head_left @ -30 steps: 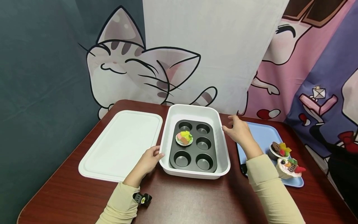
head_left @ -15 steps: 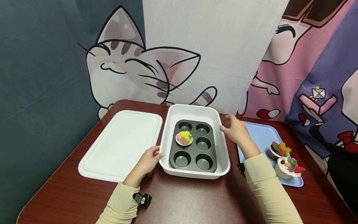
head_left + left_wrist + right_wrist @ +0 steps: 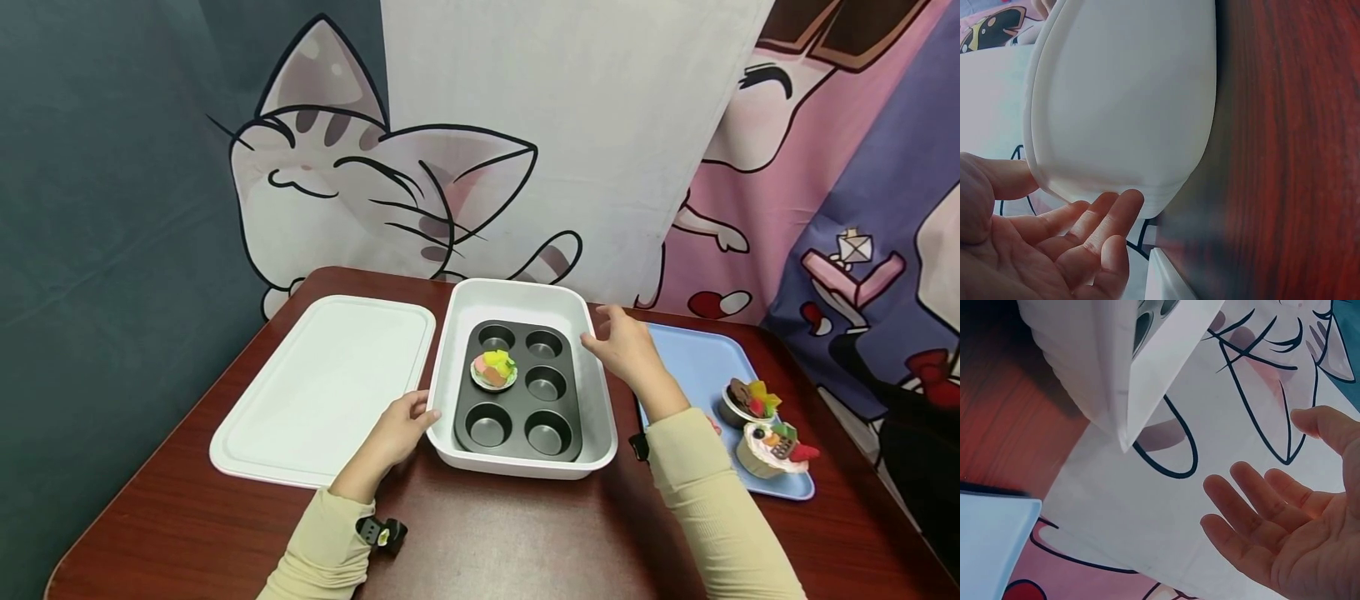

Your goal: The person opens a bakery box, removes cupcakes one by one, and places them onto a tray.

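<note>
A deep white rectangular pan [image 3: 525, 465] stands mid-table with a dark muffin tin [image 3: 517, 408] inside. One toy cupcake [image 3: 494, 372], topped in yellow, pink and green, sits in the tin's left middle cup; the other cups hold nothing. My left hand [image 3: 401, 427] grips the pan's near left side. In the left wrist view its thumb [image 3: 1013, 180] meets the rim and its fingers [image 3: 1116, 215] lie against the outer wall. My right hand [image 3: 624, 346] hovers by the far right rim, holding nothing. Its fingers are spread and loosely bent, apart from the pan in the right wrist view.
A flat white board [image 3: 322, 392] lies left of the pan. On the right, a blue tray [image 3: 701, 358] bears a chocolate-topped cupcake [image 3: 750, 402] and a cream-topped one [image 3: 776, 450]; my right forearm partly covers it. A patterned cloth [image 3: 577, 150] hangs behind the table.
My right hand has moved left, from beside the blue tray to the pan's right rim, staying empty. The left hand, pan, tin and cupcakes have kept their places.
</note>
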Demonstrator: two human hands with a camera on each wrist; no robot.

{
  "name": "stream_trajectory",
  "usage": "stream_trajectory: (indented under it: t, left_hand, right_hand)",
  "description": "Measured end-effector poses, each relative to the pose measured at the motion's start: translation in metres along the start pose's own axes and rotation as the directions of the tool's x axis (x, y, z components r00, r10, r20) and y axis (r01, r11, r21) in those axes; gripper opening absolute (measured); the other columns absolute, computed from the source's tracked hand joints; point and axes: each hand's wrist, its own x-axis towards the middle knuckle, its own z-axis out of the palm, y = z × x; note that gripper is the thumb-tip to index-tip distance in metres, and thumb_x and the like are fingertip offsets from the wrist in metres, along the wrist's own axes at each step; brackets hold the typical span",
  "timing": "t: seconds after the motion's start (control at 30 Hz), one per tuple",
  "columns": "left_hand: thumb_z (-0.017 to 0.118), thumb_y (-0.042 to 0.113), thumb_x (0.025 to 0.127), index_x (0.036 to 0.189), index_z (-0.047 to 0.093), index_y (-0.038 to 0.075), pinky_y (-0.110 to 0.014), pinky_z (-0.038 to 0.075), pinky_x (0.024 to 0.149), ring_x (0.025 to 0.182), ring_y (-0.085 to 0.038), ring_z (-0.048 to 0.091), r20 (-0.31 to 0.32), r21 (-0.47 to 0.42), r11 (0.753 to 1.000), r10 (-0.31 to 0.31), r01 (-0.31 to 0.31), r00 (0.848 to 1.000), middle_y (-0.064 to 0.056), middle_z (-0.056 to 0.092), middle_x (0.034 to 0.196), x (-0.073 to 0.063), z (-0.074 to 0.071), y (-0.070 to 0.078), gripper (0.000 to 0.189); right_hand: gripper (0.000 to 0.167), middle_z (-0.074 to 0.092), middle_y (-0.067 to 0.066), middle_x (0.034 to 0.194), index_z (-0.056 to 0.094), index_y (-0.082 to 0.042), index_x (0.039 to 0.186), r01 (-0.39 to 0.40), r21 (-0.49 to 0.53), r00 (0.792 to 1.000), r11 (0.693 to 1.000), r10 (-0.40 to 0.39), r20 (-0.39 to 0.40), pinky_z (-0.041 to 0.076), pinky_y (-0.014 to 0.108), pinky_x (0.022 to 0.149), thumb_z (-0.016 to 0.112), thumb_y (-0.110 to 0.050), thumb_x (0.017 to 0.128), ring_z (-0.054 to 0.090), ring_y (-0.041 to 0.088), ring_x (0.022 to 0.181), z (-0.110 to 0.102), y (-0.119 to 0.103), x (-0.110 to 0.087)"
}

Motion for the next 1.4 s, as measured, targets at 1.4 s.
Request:
stream_trajectory:
  t: [1.4]
  left_hand:
    - [0.053,0.006,0.085,0.118,0.045,-0.010,-0.040,0.042,0.082,0.096,-0.028,0.054,-0.001,-0.022,1.000,-0.009,0.009,1.000,-0.022,0.057,0.104,-0.001,0.000,0.001,0.038]
  right_hand:
    - [0.051,0.058,0.019,0.103,0.043,-0.002,0.122,0.028,0.037,0.999,0.999,-0.029,0.036,0.041,0.046,0.076,0.058,-0.026,0.079,0.048,0.036,0.099,0.011,-0.021,0.003]
